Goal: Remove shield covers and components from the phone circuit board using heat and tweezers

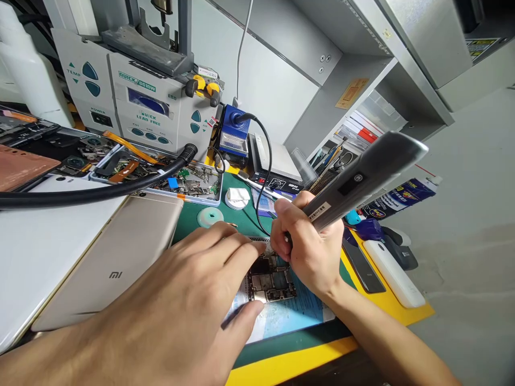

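A phone circuit board [273,281] with metal shields and chips lies on a light blue and white printed sheet [300,316]. My left hand [201,279] spans its left side, thumb at the near edge and fingers bent at the far edge, steadying it. Gripped in my right hand [308,241] is a thick dark grey pen-shaped tool [354,182] with a barcode sticker and a small dark panel. It slants up to the right, its lower end over the board's far part. My fist hides the tip, so contact cannot be made out.
A hot air station [137,107] stands at the back left, its black hose [120,190] crossing a tray [219,193] of loose parts. Phones, including a gold one [120,257], lie at left. A black cable [270,155] hangs behind the board. A spray can [402,198] lies right.
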`<state>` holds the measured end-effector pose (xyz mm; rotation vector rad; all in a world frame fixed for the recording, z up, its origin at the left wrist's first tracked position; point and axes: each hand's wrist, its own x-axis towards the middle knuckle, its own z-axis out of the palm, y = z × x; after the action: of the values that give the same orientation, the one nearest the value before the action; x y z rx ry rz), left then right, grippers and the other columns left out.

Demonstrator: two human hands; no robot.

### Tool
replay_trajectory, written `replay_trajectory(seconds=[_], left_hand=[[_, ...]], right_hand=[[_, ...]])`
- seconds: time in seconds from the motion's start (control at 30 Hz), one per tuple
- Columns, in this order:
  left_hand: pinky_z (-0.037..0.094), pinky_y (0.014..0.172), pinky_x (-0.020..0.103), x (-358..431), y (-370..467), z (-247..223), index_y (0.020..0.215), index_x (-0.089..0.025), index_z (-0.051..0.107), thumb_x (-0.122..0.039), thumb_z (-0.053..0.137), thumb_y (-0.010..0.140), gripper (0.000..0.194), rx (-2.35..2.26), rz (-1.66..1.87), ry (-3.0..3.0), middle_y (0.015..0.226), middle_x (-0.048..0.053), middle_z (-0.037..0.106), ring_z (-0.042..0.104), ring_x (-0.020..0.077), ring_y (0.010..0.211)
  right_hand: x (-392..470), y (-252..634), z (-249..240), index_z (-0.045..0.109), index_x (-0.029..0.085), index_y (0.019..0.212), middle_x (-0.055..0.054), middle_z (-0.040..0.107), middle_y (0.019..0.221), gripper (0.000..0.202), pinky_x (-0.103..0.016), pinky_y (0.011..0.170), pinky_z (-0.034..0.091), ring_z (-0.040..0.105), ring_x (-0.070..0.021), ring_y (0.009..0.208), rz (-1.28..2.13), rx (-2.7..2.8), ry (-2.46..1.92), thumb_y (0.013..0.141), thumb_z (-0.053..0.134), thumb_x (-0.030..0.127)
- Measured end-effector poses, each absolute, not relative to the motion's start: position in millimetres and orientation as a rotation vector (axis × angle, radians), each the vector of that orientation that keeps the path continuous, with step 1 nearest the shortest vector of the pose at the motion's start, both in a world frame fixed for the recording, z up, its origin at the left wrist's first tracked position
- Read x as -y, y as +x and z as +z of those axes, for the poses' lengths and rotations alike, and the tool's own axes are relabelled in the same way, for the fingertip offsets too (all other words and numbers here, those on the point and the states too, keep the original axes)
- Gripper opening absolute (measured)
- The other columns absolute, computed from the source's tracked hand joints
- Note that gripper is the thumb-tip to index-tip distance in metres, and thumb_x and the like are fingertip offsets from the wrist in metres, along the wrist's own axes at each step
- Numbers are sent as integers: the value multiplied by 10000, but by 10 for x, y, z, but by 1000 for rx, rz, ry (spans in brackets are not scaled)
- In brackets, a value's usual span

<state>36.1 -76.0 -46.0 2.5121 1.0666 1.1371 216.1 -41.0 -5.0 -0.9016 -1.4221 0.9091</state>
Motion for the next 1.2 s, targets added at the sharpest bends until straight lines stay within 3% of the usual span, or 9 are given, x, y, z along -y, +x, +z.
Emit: replay_trajectory(seconds=[0.23,0.57,0.73,1.03,1.2], left_hand=[[727,880,588,757,369,-466,1126,-238,696,-274,668,963,169,-1067,1140,2499,1088,57,798,783,332,1046],[710,1012,596,785,367,-469,1217,-213,723,-289,665,985,251,-1048,1196,2532,1157,53,834,794,327,1142],[713,971,579,769,365,-480,1186,-217,734,-286,645,994,222,-1059,1189,2523,1134,54,828,792,323,1115],[685,1038,573,796,364,-465,1229,-211,736,-283,640,993,264,-1078,1145,2546,1178,76,834,782,327,1152],[699,976,583,778,365,-473,1191,-214,726,-286,641,992,228,-1069,1144,2530,1156,75,825,780,336,1127]], right_hand=[[394,2168,-56,462,259,626,79,502,458,471,-233,368,310,377,-73,377,911,1436,-900,990,753,192],[388,2208,-99,469,249,645,80,511,484,477,-242,387,317,384,-68,388,906,1463,-886,1010,773,208],[387,2197,-75,466,252,638,84,500,469,468,-240,382,311,377,-70,381,920,1452,-897,1001,754,191],[407,2199,-77,463,252,655,87,498,481,474,-244,392,319,375,-75,394,936,1479,-924,1013,773,227],[402,2185,-79,429,259,647,84,487,482,496,-249,393,311,367,-80,403,924,1485,-943,1011,764,224]])
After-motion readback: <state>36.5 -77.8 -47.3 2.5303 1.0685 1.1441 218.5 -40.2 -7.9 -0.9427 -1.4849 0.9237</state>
